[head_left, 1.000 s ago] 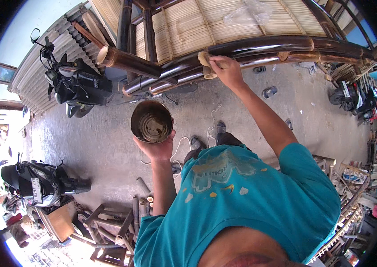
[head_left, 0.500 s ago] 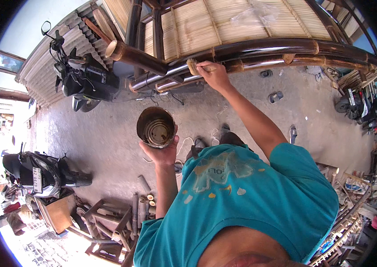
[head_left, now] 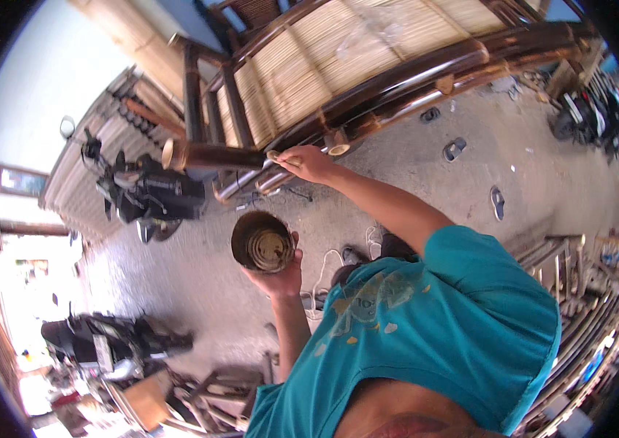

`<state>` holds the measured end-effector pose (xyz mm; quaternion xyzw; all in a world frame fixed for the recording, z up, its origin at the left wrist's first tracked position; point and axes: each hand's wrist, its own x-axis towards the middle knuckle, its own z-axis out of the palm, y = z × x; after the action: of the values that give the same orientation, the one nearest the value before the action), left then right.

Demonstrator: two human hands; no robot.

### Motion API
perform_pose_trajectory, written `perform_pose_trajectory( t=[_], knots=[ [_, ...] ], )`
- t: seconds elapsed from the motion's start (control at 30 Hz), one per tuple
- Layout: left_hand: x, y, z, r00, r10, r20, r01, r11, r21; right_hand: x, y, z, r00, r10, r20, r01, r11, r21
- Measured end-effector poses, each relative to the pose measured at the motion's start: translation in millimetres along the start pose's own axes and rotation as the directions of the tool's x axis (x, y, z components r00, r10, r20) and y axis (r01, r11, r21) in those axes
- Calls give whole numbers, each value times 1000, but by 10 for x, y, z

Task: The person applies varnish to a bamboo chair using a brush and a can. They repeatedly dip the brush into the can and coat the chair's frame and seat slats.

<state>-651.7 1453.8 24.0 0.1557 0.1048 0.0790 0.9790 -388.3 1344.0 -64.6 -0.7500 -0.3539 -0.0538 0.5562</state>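
Tin in left hand, brush at bamboo bench in right.

Left hand (head_left: 278, 276) cupped under one round open tin (head_left: 262, 241), dark brownish liquid inside, held at chest height. Right hand (head_left: 308, 162) closed on a small brush (head_left: 280, 157), tip touching the bamboo bench (head_left: 397, 66). On the concrete floor (head_left: 200, 277): three loose sandals; two motorcycles left; bamboo frames lower left.

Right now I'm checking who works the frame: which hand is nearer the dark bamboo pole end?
Right. The right hand rests against the bamboo pole, holding a small pale tool I can't identify. The left hand is lower, apart from it, holding a round tin.
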Motion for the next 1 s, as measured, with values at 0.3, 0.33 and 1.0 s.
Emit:
perform_pose_trajectory(
  t=[0.3, 0.33, 1.0],
  knots=[
    [-26, -221, -83, 998, -38, -42, 39, 999, 13, -781, -236, -3838, 913, 41, -406, -213, 896, -390],
    [-7, -269, -52, 998, -26, -61, 27, 999, 24, -784, -190, -4258, 842, -164, -513, -41, 930, -365],
    [547, -2904, 1453, 895, -380, 234, 343, 921, 183, -1361, -35, -6296, 692, -62, -720, -153, 961, -230]
  ],
)
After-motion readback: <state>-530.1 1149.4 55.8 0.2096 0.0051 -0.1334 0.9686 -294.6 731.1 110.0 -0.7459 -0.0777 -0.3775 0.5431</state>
